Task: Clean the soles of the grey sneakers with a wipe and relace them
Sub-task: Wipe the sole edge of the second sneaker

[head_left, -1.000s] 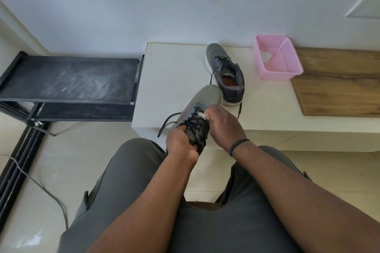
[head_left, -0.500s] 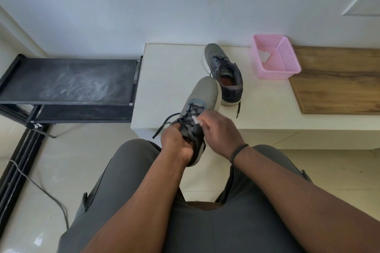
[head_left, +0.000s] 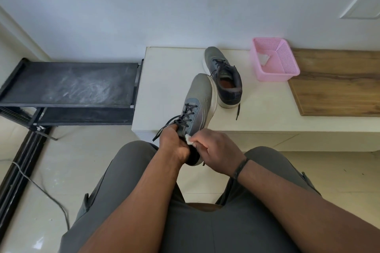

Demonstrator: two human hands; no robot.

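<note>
A grey sneaker (head_left: pixel 198 98) with dark laces is held up over the front edge of the white bench, toe pointing away. My left hand (head_left: pixel 173 145) grips it at the collar and heel. My right hand (head_left: pixel 216 150) pinches a small white wipe (head_left: pixel 189 139) against the sneaker's right side near the heel. The second grey sneaker (head_left: pixel 223 76) stands upright on the bench behind it, one lace end trailing toward the front edge.
A white bench (head_left: pixel 172 88) runs along the wall. A pink mesh basket (head_left: pixel 274 60) with a white wipe inside stands at its back. A wooden board (head_left: pixel 337 82) lies to the right. A black metal rack (head_left: pixel 70 86) stands left. A cable crosses the floor.
The sneaker has risen and tipped further forward over the bench. My right hand with the wipe slid from the laces down to the sneaker's right side near the heel.
</note>
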